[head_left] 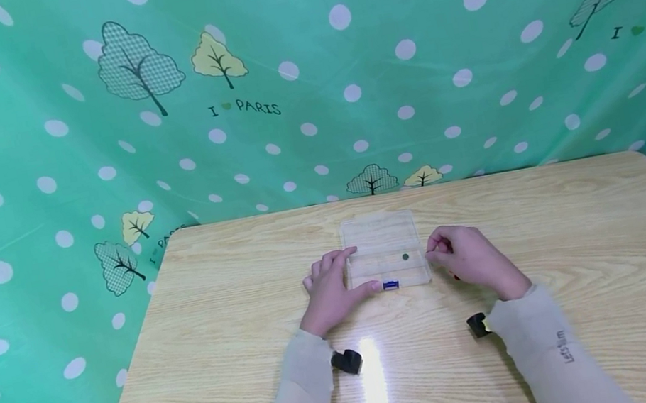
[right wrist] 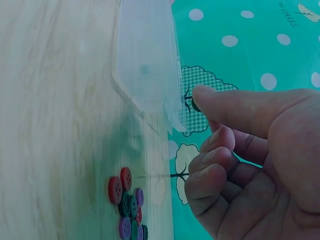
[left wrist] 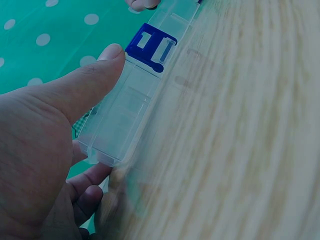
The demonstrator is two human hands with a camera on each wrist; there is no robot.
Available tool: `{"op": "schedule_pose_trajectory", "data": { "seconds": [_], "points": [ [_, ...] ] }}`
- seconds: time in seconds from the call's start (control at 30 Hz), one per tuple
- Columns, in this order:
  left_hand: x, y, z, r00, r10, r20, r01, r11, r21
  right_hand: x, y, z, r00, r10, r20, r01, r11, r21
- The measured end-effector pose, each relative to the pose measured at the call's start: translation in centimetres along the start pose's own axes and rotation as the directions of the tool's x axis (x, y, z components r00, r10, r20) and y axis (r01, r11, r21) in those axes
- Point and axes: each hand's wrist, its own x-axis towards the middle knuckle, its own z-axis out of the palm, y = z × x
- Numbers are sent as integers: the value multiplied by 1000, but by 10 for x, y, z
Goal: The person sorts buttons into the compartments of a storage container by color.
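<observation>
A clear plastic box (head_left: pixel 380 253) lies on the table with its lid folded back, a blue latch (head_left: pixel 390 285) on its front side. One dark green button (head_left: pixel 405 257) lies inside, toward the right. My left hand (head_left: pixel 333 293) holds the box by its left end, thumb on the front wall beside the latch and other fingers round the left side. Beside the box's right edge, my right hand (head_left: pixel 467 254) pinches a small dark button (right wrist: pixel 195 105) between thumb and index finger; most of it is hidden. Its other fingers are curled.
Several loose buttons (right wrist: pixel 125 205), red, green and purple, lie on the wooden table (head_left: pixel 601 268) under and beside my right hand. A green dotted cloth (head_left: pixel 338 69) hangs behind the table. Both wrists carry small black cameras.
</observation>
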Motion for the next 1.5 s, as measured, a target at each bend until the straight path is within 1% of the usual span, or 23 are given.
{"op": "schedule_pose_trajectory", "data": {
  "seconds": [0.23, 0.53, 1.03, 1.5],
  "points": [
    [1, -1, 1, 1000, 10, -5, -10, 1000, -5, 2, -3, 3, 1000, -11, -14, 10, 999, -40],
    [1, -1, 1, 1000, 6, -9, -6, 1000, -5, 6, -2, 6, 998, -52, -28, 51, 998, -29],
    [-1, 0, 0, 1000, 11, -13, -11, 1000, -14, 11, -2, 13, 998, -50, -24, 50, 999, -22],
    [-1, 1, 0, 1000, 14, -10, -14, 1000, -10, 13, -4, 15, 999, -26, -22, 25, 999, -21]
  ]
}}
